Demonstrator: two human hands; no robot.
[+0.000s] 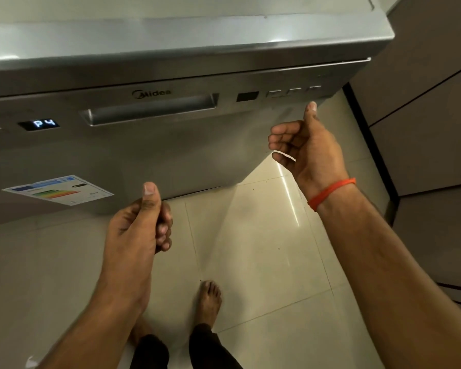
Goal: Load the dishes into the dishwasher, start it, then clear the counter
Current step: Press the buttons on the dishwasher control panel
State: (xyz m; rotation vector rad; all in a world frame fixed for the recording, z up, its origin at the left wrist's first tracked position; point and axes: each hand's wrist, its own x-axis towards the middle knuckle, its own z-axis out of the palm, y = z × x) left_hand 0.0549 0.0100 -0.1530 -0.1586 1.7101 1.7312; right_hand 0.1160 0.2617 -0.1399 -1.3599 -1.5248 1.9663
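My left hand [139,222] and right hand [306,145] hang loosely curled, thumbs up, holding nothing, just short of the closed dishwasher [149,155], its display [39,124] reading P4.

Closed door, cropped edges, unreadable small print

The dishwasher [171,155] door is closed, so whatever is inside is hidden; its left side runs out of the picture at 9 o'clock and its top is cut off at 12. The label [59,189] on the door at 8 o'clock is too small to read (only coloured bars show). The buttons [294,91] at 1 o'clock are blurred and their markings illegible; more at 9 o'clock are cropped. The left foot [139,330] is mostly hidden behind the left forearm [112,310]. Both forearms leave the picture at 6 o'clock.
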